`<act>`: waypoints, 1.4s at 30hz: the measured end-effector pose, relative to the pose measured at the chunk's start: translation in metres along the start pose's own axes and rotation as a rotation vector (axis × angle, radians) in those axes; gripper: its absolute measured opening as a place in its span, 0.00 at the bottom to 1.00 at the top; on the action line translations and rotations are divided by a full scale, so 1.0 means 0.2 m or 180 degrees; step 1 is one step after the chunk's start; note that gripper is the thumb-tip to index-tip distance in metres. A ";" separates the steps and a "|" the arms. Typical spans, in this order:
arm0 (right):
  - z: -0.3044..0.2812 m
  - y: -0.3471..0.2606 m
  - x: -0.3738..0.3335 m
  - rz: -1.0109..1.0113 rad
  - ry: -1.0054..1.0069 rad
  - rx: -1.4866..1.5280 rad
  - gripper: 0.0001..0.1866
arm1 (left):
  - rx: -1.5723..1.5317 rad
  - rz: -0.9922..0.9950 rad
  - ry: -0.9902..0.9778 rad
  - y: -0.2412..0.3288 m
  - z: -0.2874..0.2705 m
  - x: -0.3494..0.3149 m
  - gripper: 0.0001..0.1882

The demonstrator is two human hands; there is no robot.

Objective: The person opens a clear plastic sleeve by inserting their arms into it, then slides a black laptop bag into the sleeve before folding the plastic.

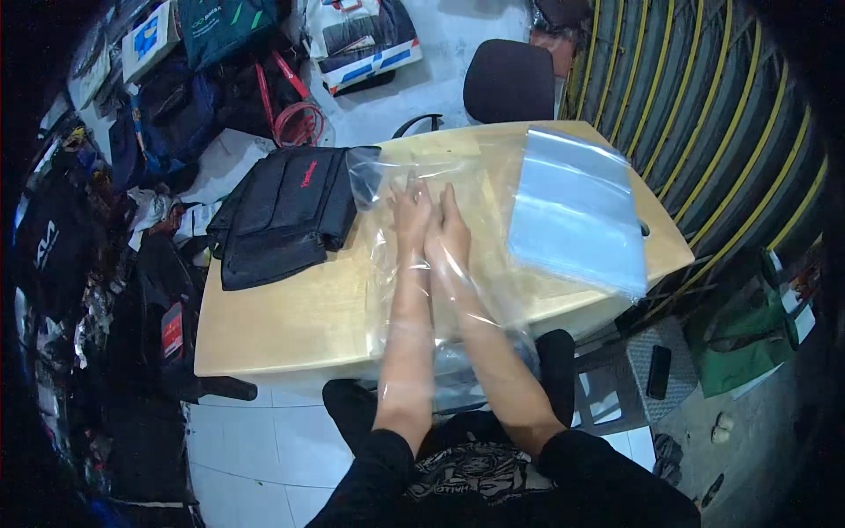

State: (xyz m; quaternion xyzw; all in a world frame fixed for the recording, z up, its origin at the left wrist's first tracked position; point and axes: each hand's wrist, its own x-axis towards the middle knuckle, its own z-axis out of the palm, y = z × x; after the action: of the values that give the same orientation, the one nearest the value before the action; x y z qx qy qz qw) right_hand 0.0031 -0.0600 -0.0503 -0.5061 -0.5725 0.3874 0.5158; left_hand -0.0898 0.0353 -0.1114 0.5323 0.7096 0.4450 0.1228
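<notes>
Both of my forearms reach over the wooden table into a large transparent plastic bag (385, 290), which covers them almost to the elbows. Inside it, my left hand (410, 218) lies beside my right hand (450, 231), the two close together near the bag's far end. The fingers of each hand are stretched out, and neither grips anything I can see. Left of them rest folded black fabric bags (286, 207). A stack of flat transparent plastic bags (576, 211) lies to the right.
The light wooden table (264, 339) has a curved near edge. Behind it stands a dark chair (509, 81). Bags and clutter crowd the left floor. Rolled sheets with yellow edges (704, 114) fill the right side. A phone (657, 371) sits on a grey woven surface at lower right.
</notes>
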 end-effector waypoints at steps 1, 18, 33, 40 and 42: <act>0.01 0.01 -0.06 -0.0024 -0.0036 0.0008 0.34 | 0.0057 0.0151 0.0135 -0.06 0.03 0.06 0.30; -0.13 0.19 0.18 -0.1290 0.0586 -0.0501 0.41 | -0.1728 -0.0280 0.0290 0.23 0.08 -0.12 0.26; -0.18 0.35 0.44 -0.1110 -0.0514 -0.2546 0.33 | -0.1520 0.0000 -0.1385 0.29 -0.69 -0.93 0.15; -0.41 0.32 -0.28 -0.1831 -0.1284 -0.3216 0.27 | -0.0308 0.0863 0.0220 -0.18 -0.91 -0.45 0.05; -0.46 0.29 -0.31 -0.1723 -0.1303 -0.3379 0.28 | -0.0858 0.0587 -0.0352 -0.18 -0.88 -0.42 0.04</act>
State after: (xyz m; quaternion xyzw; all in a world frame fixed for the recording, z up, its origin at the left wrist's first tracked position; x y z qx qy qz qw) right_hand 0.1015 -0.1164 -0.1035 -0.4458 -0.8817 -0.0047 0.1541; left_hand -0.1930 -0.1263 -0.0637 0.5975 0.5838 0.5156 0.1907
